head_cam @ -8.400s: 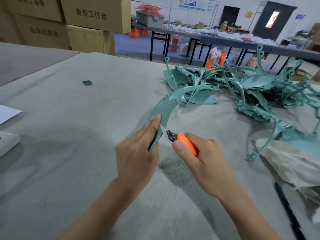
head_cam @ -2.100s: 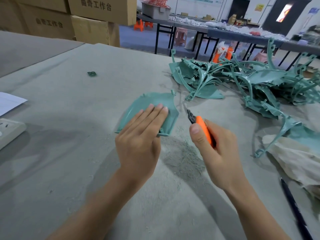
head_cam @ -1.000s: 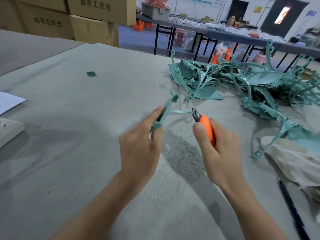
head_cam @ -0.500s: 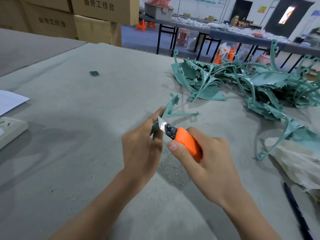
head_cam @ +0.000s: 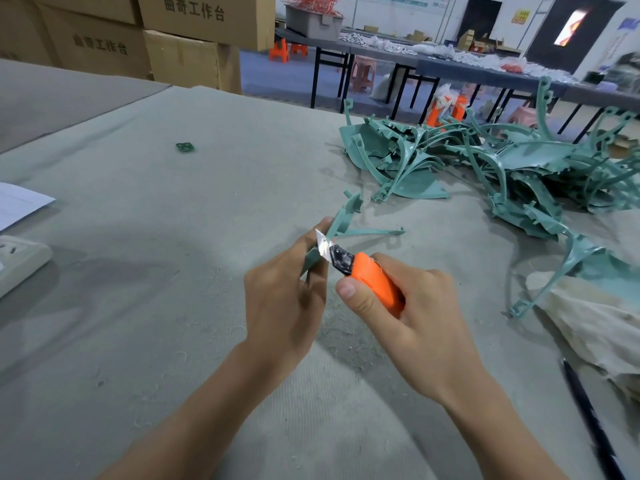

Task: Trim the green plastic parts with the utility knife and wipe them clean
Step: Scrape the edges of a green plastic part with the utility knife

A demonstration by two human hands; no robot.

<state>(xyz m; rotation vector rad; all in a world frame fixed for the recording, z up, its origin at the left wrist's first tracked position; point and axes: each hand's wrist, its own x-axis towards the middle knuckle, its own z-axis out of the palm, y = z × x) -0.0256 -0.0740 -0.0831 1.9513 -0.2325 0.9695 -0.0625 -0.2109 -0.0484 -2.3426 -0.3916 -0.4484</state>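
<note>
My left hand (head_cam: 282, 299) grips a curved green plastic part (head_cam: 346, 220) on edge above the table, its thin ribs pointing right. My right hand (head_cam: 412, 313) holds an orange utility knife (head_cam: 374, 282). The knife's bare blade lies against the part's edge, just beside my left fingertips. A big heap of the same green plastic parts (head_cam: 502, 168) lies at the far right of the table. A crumpled beige cloth (head_cam: 595, 323) sits at the right edge, with one green part lying partly on it.
The table is covered in grey felt (head_cam: 138, 237) with fine shavings in front of my hands. A white power strip (head_cam: 17, 261) and a sheet of paper (head_cam: 20, 202) lie at the left. A small green piece (head_cam: 184, 146) lies far left. A black pen (head_cam: 588, 420) lies near right. Cardboard boxes (head_cam: 180, 32) stand behind.
The part lay flat under my left palm two seconds ago; my left hand then lifted it on edge. My right hand brought the knife in, and the blade now lies on the part's edge.
</note>
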